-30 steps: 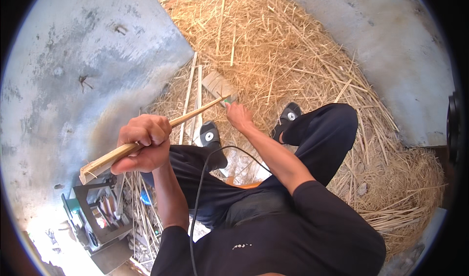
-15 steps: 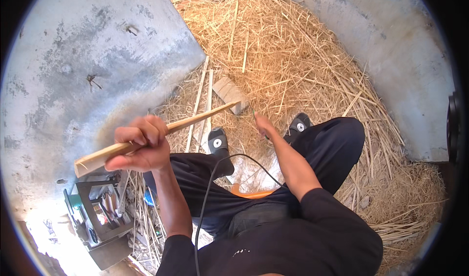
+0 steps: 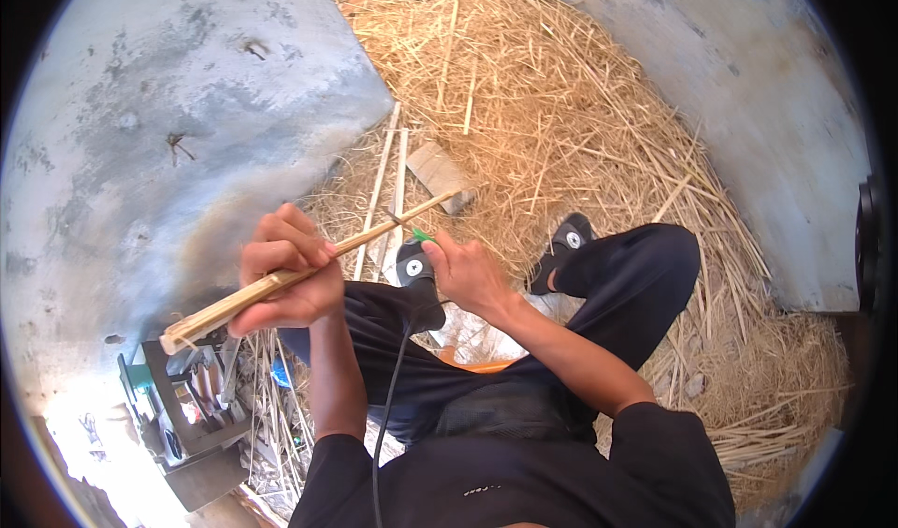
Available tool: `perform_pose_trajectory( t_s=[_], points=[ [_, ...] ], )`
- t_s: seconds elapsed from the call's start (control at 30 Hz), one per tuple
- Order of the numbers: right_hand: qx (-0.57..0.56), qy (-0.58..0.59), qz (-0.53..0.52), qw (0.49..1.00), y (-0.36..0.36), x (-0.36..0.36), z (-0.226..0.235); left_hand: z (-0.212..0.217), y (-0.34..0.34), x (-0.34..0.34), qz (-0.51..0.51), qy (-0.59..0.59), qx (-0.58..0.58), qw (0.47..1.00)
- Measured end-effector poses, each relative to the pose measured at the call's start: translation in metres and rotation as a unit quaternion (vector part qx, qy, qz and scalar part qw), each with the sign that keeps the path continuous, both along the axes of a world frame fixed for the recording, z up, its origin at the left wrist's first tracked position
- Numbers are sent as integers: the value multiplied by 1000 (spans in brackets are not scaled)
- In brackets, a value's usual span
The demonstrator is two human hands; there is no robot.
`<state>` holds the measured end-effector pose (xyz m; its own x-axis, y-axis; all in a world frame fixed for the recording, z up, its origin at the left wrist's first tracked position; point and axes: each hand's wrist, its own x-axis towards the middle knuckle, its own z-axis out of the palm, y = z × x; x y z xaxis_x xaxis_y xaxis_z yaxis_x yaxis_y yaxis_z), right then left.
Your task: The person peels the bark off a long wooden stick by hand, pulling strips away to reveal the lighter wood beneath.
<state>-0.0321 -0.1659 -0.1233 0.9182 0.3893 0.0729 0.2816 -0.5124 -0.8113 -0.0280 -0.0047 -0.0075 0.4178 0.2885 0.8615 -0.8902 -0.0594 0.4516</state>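
My left hand (image 3: 292, 275) is closed around a long pale wooden stick (image 3: 360, 239), which slants from the lower left up toward the middle. The stick's thick end, with a small loose shaving, juts out past my palm, and its far end thins to a point. In my right hand (image 3: 468, 271) is a green-handled knife (image 3: 424, 235). A short dark blade lies across the stick, partway between my left hand and the tip. My right fingers hide most of the handle.
A large heap of straw-like shavings (image 3: 533, 88) spreads over the floor ahead. Near my slippered feet lie a flat block (image 3: 438, 174) and long strips (image 3: 379, 187). Walls rise at left (image 3: 215, 70) and right (image 3: 748, 79). A tool holder (image 3: 192, 406) stands at lower left. A cable (image 3: 385, 416) hangs before me.
My right hand has come left and up from beside my right foot, bringing the knife onto the stick. My left hand and the stick have shifted slightly right.
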Motion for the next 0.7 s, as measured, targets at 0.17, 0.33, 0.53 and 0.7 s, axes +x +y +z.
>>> perform_pose_trajectory(
  t_s=[0.17, 0.33, 0.53, 0.7],
  points=[
    [-97, -2, -7, 995, -7, 28, -77, 0, -12, -5, -21, -11, 16, 1000],
    [-41, 76, -34, 996, -11, 24, -68, 0, -14, -5, 8, -10, 12, 1000],
    [-14, 88, 7, 996, 0, 0, -9, 2, -5, -4, -70, -1, 41, 997],
    [-134, 69, -65, 986, -11, 43, -110, -2, -13, -3, -62, -11, 6, 998]
  ],
)
